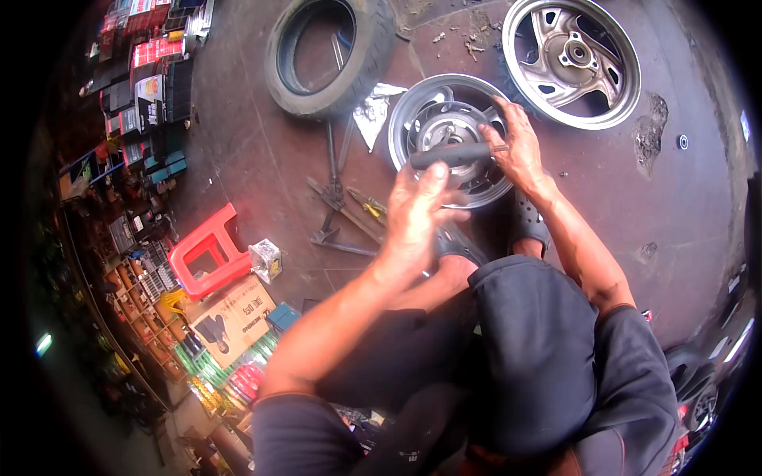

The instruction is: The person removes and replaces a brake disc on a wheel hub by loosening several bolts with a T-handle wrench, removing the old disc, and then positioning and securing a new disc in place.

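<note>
A dark, thick-handled tool (451,155) with a thin rod at one end lies level above a silver wheel rim (402,143) on the floor between my feet. My right hand (517,147) holds it at the rod end, the rod passing between thumb and palm, fingers stretched out over the rim's right side. Smeared by motion, my left hand (421,202) is close below the handle's blunt left end with its fingers apart. Whether it touches the handle is unclear. Part of the rim's hub shows behind the tool.
A worn tyre (367,75) lies at the upper left, a second rim (631,87) at the upper right. A metal stand (333,190), pliers (367,204) and a foil sheet (371,119) lie to the left. Beyond them are a red stool (206,250), a cardboard box (232,321) and stacked boxes.
</note>
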Tool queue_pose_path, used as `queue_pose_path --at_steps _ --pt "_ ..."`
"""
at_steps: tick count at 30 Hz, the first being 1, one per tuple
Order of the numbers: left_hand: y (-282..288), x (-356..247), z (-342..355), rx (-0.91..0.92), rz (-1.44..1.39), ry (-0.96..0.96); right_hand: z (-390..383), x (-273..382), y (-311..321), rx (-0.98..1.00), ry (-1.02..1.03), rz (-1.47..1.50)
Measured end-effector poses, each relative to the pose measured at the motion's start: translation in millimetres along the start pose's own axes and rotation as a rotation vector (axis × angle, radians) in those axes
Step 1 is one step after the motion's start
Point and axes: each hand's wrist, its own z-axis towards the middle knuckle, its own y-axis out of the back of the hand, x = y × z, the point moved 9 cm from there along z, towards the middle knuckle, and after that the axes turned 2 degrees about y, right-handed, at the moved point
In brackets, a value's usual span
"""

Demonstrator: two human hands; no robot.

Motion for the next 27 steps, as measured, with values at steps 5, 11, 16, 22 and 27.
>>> queue_pose_path --at_steps 5,11,16,22,27 --pt "-48 14 19 -0.079 -0.474 -0.127 -1 -18 -46 0.162 0.017 0.060" --pt "-41 -10 32 -0.075 -0.849 -0.159 4 -31 -70 0.370 -0.371 0.650" --pt "-23 0 26 -0.257 -0.775 -0.062 7 -22 -78 0.479 -0.393 0.922" --pt "-10 -3 28 -0.178 -0.443 0.051 2 -35 -81 0.592 -0.414 0.870" --pt "-17 -56 45 0.430 1.140 -0.054 -3 -32 -83 0.530 -0.427 0.849"
